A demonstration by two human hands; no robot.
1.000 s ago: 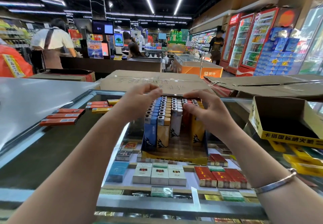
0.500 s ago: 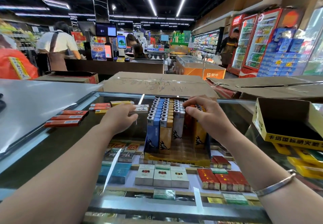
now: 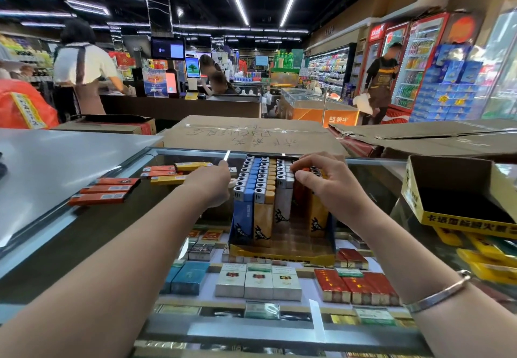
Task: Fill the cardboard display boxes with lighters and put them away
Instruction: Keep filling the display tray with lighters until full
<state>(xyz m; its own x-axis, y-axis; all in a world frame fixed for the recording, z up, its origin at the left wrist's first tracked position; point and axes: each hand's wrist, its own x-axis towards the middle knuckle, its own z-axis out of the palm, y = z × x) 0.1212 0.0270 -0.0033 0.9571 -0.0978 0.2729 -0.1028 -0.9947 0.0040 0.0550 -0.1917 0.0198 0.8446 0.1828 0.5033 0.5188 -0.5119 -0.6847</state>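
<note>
While my right hand [image 3: 327,181] pinches the packed lighters [image 3: 265,190] in the display box [image 3: 282,254], the rows could topple into the gap. My left hand [image 3: 211,183] curls beside them; whether it holds anything I cannot tell, and a nudge would knock the blue row.

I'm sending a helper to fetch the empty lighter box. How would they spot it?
Start at the glass counter and go to its right end, past the box full of lighters. The empty display box sits there: yellow cardboard, open on top, dark and bare inside, unlike its lighter-packed neighbour.

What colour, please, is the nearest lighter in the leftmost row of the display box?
Blue, with a silver top and a dark animal logo: the nearest lighter, clearest in the head view.
</note>
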